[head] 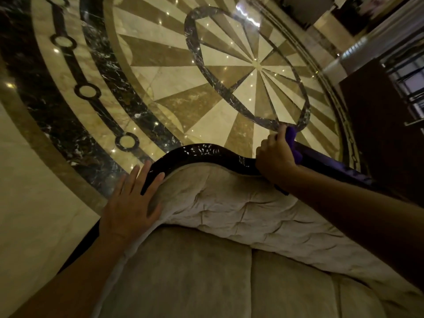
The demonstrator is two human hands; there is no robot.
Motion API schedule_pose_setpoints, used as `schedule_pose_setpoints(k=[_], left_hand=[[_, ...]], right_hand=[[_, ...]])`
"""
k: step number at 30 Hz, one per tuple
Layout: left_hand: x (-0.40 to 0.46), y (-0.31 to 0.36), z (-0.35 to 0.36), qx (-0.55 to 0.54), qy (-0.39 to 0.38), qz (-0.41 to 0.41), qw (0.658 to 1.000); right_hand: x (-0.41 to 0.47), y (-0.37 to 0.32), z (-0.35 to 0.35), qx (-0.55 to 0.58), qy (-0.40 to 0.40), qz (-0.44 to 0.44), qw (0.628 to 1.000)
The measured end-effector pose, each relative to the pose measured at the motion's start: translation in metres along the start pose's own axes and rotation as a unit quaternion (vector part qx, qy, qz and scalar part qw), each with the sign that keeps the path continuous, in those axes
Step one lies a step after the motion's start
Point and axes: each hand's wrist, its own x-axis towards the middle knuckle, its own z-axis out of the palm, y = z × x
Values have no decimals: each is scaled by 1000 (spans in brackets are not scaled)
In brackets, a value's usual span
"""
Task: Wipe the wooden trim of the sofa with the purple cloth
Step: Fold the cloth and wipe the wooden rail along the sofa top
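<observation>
A glossy dark wooden trim (202, 154) curves along the top of the sofa's tufted beige backrest (229, 210). My right hand (274, 154) presses a purple cloth (292, 143) onto the trim right of its hump; most of the cloth is hidden under the hand. My left hand (133, 203) lies flat with fingers spread on the trim's left slope, thumb on the upholstery, holding nothing.
Beige seat cushions (206, 276) fill the bottom of the view. Beyond the backrest lies a polished marble floor with a sunburst inlay (257, 65). Dark furniture (376, 125) and a metal railing (410, 88) stand at the right.
</observation>
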Motion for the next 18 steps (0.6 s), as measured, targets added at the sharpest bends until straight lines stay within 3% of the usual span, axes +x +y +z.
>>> schedule_pose_setpoints(k=[3,5,7,9,11,14,18], left_hand=[[-1,-1,0,-1,3,1,1000],[-1,-1,2,2,4,2,1000],[0,0,5,10,-3,4,1000],[-1,0,6,13,-8,5,1000],[-2,-1,8,17,-17,2,1000],[-1,1,8,18,-13,-1,1000],[-2,3,6,23,-19,-6,1000]], right_hand=[[6,-36,5,239,52,46,969],[17,-62,-2,415,107,118,896],[29,-84,-18,555,138,191,798],[37,-97,-37,632,158,241,720],[41,-104,-53,670,174,254,676],[43,-111,-67,679,209,245,660],[45,-118,-87,652,247,191,691]])
